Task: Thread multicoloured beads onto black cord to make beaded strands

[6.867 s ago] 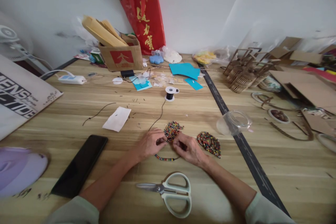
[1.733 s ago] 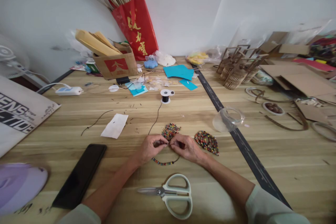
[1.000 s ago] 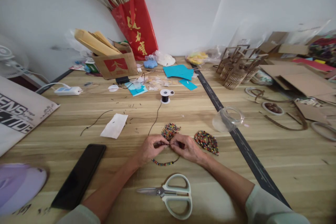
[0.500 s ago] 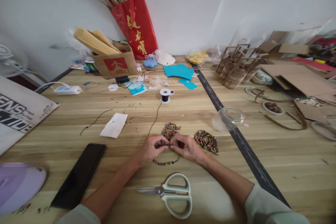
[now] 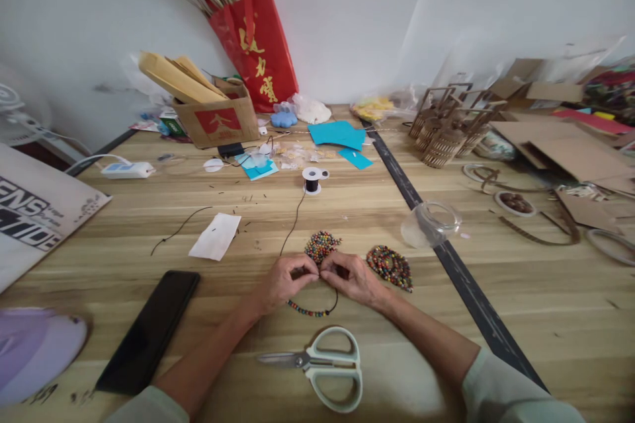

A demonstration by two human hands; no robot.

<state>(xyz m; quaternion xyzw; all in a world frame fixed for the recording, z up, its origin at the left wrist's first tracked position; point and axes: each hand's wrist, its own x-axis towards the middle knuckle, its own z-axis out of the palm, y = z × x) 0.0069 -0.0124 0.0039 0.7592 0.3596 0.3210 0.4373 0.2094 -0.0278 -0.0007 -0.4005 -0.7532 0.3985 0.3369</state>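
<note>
My left hand (image 5: 290, 281) and my right hand (image 5: 353, 277) meet fingertip to fingertip, each in a pinch. Between them they hold the black cord (image 5: 337, 299), which loops below my hands. Along the low part of that loop sits a row of coloured beads (image 5: 307, 311). What lies right at the fingertips is too small to make out. Just beyond my fingers is a pile of loose coloured beads (image 5: 322, 244). From behind my left hand the cord runs up to a white spool (image 5: 312, 181) wound with black. Right of my right hand lies a coil of strung beads (image 5: 390, 267).
Scissors with pale green handles (image 5: 335, 370) lie in front of me. A black phone (image 5: 149, 332) is at left, near a white paper scrap (image 5: 215, 236). A clear plastic cup (image 5: 430, 224) lies at right. Small bamboo baskets (image 5: 444, 132) and a cardboard box (image 5: 218, 120) stand farther back.
The cord loop with its row of beads has shifted slightly downward below my hands. Both hands keep nearly the same place and pinch.
</note>
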